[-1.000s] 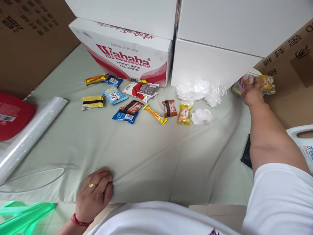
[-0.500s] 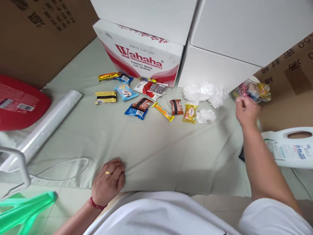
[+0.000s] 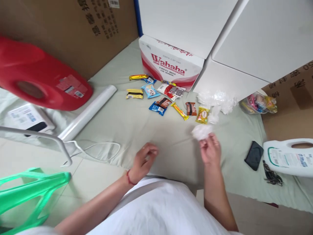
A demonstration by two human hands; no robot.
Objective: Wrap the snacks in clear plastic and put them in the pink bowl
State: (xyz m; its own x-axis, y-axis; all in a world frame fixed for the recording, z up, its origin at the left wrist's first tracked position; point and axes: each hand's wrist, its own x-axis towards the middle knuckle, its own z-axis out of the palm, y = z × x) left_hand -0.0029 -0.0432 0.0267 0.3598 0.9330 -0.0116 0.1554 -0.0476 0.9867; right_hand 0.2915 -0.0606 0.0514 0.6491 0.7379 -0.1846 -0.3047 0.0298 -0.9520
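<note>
the red-and-white carton (image 3: pixel 171 62) reads "wahaha®" and, smaller, "purified water for drinking".

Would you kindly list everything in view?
Wahaha box: 1, white and red, back
Panels: several, white, back
Strip: 1, blue, back
Cardboard: 2, brown, back left and right
Snacks: about 12, multicoloured, centre
Plastic: several pieces, whitish, right of centre
Bundle: 1, multicoloured, right
Red jug: 1, red, left
White jug: 1, white, right
Roll: 1, whitish, left
Pack: 1, white and black, left
Cable: 1, white, left
Rail: 1, grey, left
Stool: 1, green, bottom left
Pouch: 1, black, right
Cluster: 1, dark, by white jug
Cloth: 1, pale green, under snacks
Floor: 1, pale, bottom
Shirt: 1, white, bottom
Bracelet: 1, red, left wrist
Left hand: 1, centre
Right hand: 1, right, holding plastic
</note>
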